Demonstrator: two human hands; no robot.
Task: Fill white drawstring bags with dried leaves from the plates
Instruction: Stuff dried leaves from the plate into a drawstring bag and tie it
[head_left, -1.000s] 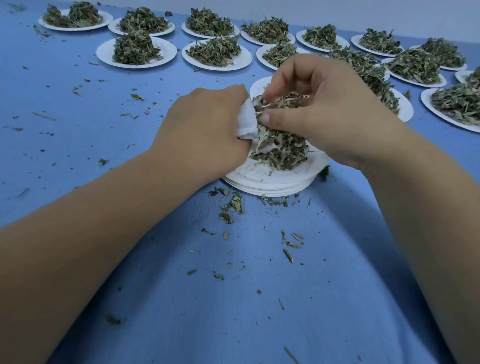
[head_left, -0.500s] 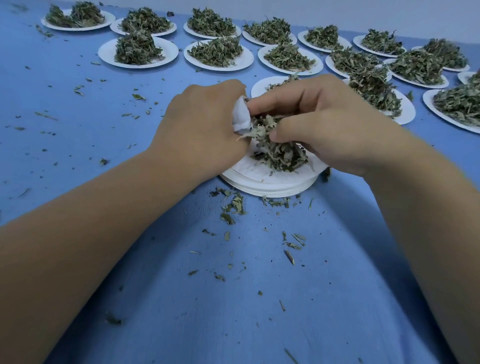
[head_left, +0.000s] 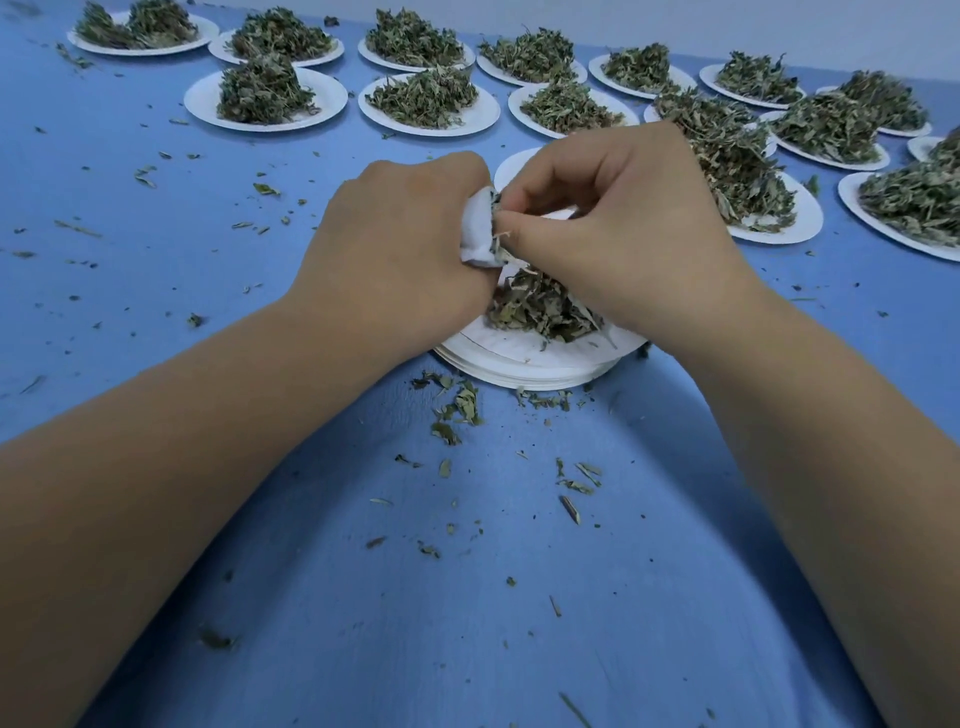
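Now my left grip (head_left: 400, 244) holds the white bag (head_left: 477, 239). My right grip (head_left: 623, 223) pinches dried leaves (head_left: 501, 245) at its mouth, over the plate (head_left: 519, 364).

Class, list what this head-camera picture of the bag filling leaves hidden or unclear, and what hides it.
Head view: the left hand grips the white bag, covering most of it; drawstring and fill level hidden.
Head view: the right hand hides part of the dried leaves on the plate stack; plate count too fine.
Head view: the frame edge cuts off the rightmost plate.
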